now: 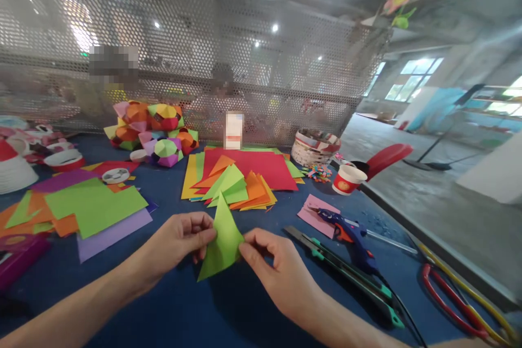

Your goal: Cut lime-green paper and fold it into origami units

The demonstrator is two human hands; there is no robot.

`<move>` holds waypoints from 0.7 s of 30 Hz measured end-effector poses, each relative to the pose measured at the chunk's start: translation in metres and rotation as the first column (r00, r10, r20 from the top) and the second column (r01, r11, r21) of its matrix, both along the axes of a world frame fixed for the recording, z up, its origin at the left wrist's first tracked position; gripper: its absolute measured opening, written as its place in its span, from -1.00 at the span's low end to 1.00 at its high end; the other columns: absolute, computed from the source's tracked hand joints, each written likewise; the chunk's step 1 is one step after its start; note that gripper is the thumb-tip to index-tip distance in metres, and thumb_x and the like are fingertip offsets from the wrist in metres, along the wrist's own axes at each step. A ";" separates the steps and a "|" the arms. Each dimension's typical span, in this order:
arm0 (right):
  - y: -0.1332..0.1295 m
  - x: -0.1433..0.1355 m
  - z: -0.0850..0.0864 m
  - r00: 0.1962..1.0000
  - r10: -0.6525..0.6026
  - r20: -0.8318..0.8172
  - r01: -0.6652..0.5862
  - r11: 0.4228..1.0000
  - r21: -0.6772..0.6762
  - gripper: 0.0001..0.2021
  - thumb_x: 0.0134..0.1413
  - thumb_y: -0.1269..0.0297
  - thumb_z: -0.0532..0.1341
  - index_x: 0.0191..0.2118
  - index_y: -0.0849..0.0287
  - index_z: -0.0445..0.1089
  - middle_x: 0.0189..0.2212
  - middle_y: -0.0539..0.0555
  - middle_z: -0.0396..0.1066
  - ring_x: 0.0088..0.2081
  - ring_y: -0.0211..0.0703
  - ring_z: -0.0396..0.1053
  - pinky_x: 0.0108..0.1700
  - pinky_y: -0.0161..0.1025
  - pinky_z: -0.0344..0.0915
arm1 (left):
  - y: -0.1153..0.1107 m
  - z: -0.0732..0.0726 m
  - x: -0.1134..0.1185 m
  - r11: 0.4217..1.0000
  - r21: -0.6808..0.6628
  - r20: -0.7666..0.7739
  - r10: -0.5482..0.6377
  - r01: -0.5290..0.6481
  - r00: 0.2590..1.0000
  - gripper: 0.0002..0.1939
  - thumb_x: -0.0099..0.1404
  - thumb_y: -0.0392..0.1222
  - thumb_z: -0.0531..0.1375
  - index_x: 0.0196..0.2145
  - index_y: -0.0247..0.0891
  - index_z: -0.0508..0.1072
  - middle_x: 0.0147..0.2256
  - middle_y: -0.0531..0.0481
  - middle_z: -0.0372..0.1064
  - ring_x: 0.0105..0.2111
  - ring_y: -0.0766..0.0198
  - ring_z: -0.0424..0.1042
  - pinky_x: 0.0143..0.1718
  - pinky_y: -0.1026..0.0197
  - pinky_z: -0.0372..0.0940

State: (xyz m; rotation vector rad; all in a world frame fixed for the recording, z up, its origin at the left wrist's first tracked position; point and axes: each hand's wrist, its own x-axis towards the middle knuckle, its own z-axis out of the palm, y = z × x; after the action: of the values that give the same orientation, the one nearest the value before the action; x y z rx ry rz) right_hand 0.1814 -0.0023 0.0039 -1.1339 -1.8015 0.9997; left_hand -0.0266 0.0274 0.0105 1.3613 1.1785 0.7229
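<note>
A lime-green sheet of paper [223,244], folded to a pointed shape, is held upright above the blue table. My left hand [183,242] pinches its left edge between thumb and fingers. On the opposite edge my right hand [271,261] grips it the same way. Just behind lies a heap of folded green paper pieces [228,184] and folded orange paper pieces [256,190], resting against a stack of coloured sheets with a red sheet [261,166] on top. To the left are loose green sheets [101,206] over a lilac sheet [116,234].
Right of my hands lie a green-black utility knife [346,274], a blue glue gun [353,234] and red-handled scissors [448,299]. A paper cup [348,179] and a woven basket [314,149] stand behind. Coloured paper balls [155,130] sit before the perforated metal screen [265,65].
</note>
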 end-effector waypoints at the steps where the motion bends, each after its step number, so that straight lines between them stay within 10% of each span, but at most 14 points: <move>1: -0.002 0.001 0.000 1.000 0.011 -0.005 -0.012 0.999 -0.030 -0.74 0.27 0.22 0.10 -0.42 0.17 0.40 -0.53 -0.05 0.30 -0.46 -0.28 0.23 -0.42 -0.35 0.20 | 0.000 -0.001 0.001 1.000 -0.008 0.013 -0.017 0.018 1.000 -0.48 0.03 0.25 0.37 -0.39 -0.26 0.37 -0.58 0.15 0.28 -0.57 0.38 0.24 -0.49 0.28 0.14; 12: -0.016 0.002 -0.009 0.998 0.064 0.021 -0.062 0.994 -0.088 -0.70 0.01 0.16 0.36 -0.54 0.15 0.26 -0.54 -0.07 0.31 -0.47 -0.31 0.21 -0.38 -0.31 0.12 | -0.017 -0.005 0.002 0.989 0.111 0.120 -0.106 0.093 0.987 -0.41 0.20 0.35 0.25 -0.06 -0.18 0.49 -0.24 -0.04 0.51 -0.27 0.17 0.46 -0.28 0.22 0.34; 21: 0.000 0.009 0.002 0.998 -0.035 -0.049 0.033 0.998 -0.045 -0.66 0.17 0.04 0.25 -0.49 0.14 0.25 -0.57 -0.09 0.22 -0.51 -0.32 0.13 -0.47 -0.34 0.10 | -0.010 0.000 0.006 0.982 -0.153 0.246 -0.067 0.107 0.967 -0.51 -0.04 0.11 0.48 -0.26 -0.28 0.58 -0.35 -0.08 0.61 -0.34 0.10 0.55 -0.26 0.15 0.40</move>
State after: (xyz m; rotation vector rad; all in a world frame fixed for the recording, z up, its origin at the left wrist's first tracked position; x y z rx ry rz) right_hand 0.1901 -0.0022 0.0063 -1.1533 -1.7228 1.0433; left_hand -0.0208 0.0173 0.0109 1.1449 0.9585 0.6893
